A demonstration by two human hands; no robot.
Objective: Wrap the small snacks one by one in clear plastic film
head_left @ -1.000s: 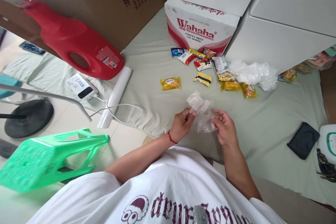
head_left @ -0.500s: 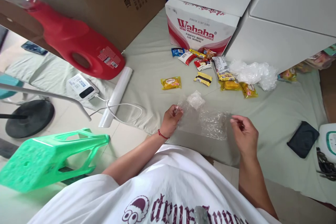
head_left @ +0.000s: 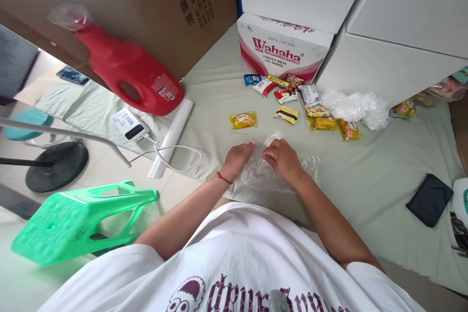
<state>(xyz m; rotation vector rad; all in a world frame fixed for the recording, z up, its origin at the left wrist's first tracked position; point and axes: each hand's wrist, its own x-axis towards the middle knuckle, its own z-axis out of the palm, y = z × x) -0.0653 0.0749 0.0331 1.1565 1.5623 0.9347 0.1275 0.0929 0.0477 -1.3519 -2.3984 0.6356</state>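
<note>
A clear, crinkled plastic bag (head_left: 261,175) lies in front of me, spread under and between my two hands. At its left side my left hand (head_left: 237,162) is closed with the film in its fingers. Close by on the right, my right hand (head_left: 284,160) is bent in a pinch at the bag's upper part, its fingertips partly hidden. Just behind it a small whitish, see-through packet (head_left: 275,135) peeks out, mostly covered by the hand. Beyond lie a yellow-wrapped snack (head_left: 243,120) and a yellow packet with a dark band (head_left: 286,114).
Several snack packets (head_left: 265,86) lie before the Wahaha carton (head_left: 283,48). Crumpled clear plastic (head_left: 356,107) is by the white cabinet (head_left: 395,63). To the left are a red jug (head_left: 137,80), a white roll (head_left: 171,136), a cabled power bank (head_left: 130,124) and a green stool (head_left: 73,219).
My right hand has moved left from the bag's far right side to near my left hand. The film is now bunched lower between them. The camera view has shifted slightly.
</note>
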